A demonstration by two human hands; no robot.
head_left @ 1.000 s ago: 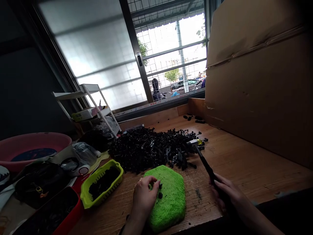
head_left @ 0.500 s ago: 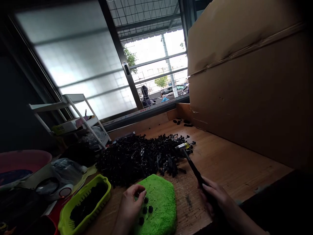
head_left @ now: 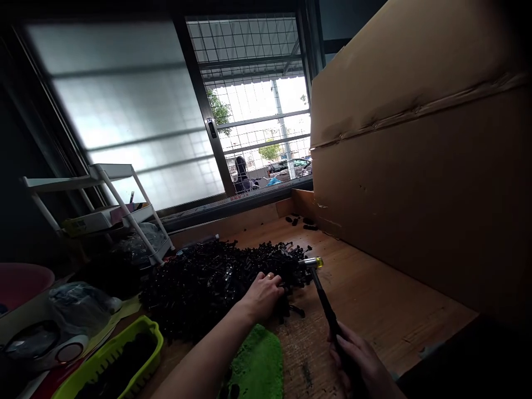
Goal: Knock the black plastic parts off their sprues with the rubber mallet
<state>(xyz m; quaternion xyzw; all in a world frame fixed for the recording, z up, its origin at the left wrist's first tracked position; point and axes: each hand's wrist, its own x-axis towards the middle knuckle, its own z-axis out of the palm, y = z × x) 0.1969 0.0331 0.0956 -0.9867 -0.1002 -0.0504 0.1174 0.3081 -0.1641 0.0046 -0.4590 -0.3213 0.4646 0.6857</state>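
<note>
My right hand [head_left: 353, 354] is wrapped around the black handle of a hammer [head_left: 325, 301], which has a metal head with a yellow face. The hammer is raised over the bench. My left hand [head_left: 266, 293] is at the near right side of a large heap of small black parts [head_left: 199, 293]. Its fingers are curled downward and close together, and the fingertips are hidden against the parts. Below my left forearm lies a green fuzzy cloth pad [head_left: 266, 366], partly covered by the arm. A few small black round pieces [head_left: 233, 391] rest on it.
A yellow-green basket [head_left: 153, 338] with dark contents stands at the lower left. A large cardboard box [head_left: 407, 183] walls off the right side. Behind the heap are a white shelf rack [head_left: 137, 227] and a window. Several black pieces [head_left: 310, 226] lie at the back of the wooden bench [head_left: 374, 282].
My left hand has gone from the green pad forward to the heap of black parts. The right hand still grips the hammer. The camera view has shifted somewhat.
</note>
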